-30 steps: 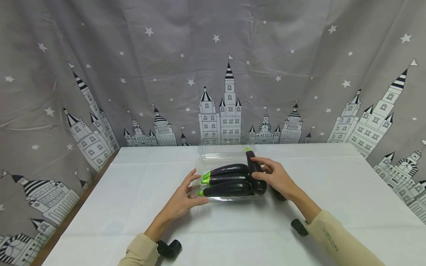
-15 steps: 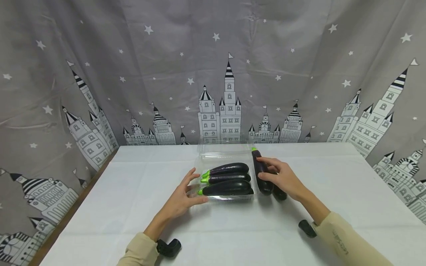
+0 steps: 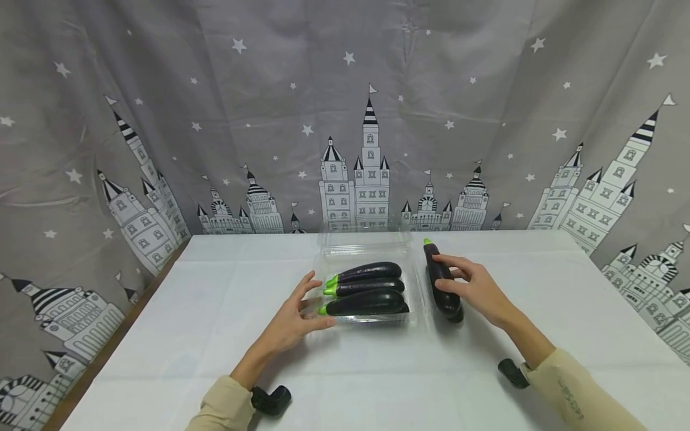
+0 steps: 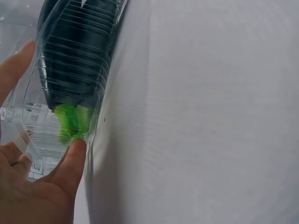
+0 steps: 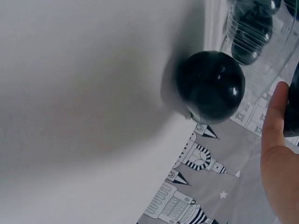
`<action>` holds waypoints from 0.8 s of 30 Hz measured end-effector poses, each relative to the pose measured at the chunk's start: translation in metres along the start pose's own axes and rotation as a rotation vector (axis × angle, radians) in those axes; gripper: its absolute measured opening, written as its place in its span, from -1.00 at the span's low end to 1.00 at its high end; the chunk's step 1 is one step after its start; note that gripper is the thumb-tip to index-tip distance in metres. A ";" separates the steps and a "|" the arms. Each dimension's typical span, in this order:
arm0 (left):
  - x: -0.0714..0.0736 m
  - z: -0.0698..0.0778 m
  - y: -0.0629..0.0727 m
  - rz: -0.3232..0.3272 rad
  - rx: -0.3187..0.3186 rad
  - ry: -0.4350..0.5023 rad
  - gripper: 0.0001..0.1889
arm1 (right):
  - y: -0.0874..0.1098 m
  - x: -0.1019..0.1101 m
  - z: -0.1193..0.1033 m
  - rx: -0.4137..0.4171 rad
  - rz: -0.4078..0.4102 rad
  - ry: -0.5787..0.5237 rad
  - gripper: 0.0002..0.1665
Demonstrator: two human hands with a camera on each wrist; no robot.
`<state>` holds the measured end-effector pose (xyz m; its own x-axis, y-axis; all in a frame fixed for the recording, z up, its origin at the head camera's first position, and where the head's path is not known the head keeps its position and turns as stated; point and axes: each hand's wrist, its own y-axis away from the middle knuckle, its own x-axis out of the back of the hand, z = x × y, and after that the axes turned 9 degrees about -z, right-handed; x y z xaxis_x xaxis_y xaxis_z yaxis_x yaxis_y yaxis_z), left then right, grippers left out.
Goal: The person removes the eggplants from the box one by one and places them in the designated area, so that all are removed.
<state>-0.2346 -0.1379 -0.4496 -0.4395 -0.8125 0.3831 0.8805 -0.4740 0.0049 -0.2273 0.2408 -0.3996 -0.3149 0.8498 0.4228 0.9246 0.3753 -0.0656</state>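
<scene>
A clear plastic clamshell box [image 3: 412,299] stands lidded-side back near the table's middle. Several dark eggplants [image 3: 372,302] lie in it side by side, green stems to the left. My left hand [image 3: 295,317] holds the box's left end, the thumb [image 4: 71,165] against its near side. To the right of the box, my right hand [image 3: 477,287] grips a dark eggplant [image 3: 445,302] between thumb and fingers, its stem pointing away. Another eggplant [image 5: 210,86] rests on the table beneath the held one, mostly hidden in the head view.
The box's transparent lid [image 3: 365,240] is raised at the far edge of the white table [image 3: 242,281]. Behind hangs a grey curtain [image 3: 259,108] with printed castles and stars. Black devices [image 3: 271,400] are strapped at both wrists.
My right hand has moved the held eggplant to the right, from over the box's right end to above the other eggplant beside it. The left hand stays at the box.
</scene>
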 end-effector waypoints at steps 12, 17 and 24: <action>0.000 0.001 0.000 -0.003 0.008 0.001 -0.12 | 0.010 0.016 0.014 -0.038 0.027 0.013 -0.35; -0.001 0.001 -0.001 -0.005 0.006 -0.005 -0.12 | 0.011 0.020 0.022 -0.057 0.058 0.071 -0.41; -0.001 0.001 -0.001 -0.004 0.008 0.005 -0.12 | 0.010 0.022 0.028 -0.128 0.072 0.056 -0.43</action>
<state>-0.2348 -0.1367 -0.4491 -0.4435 -0.8125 0.3784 0.8804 -0.4740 0.0139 -0.2314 0.2732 -0.4165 -0.2377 0.8496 0.4709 0.9652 0.2608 0.0167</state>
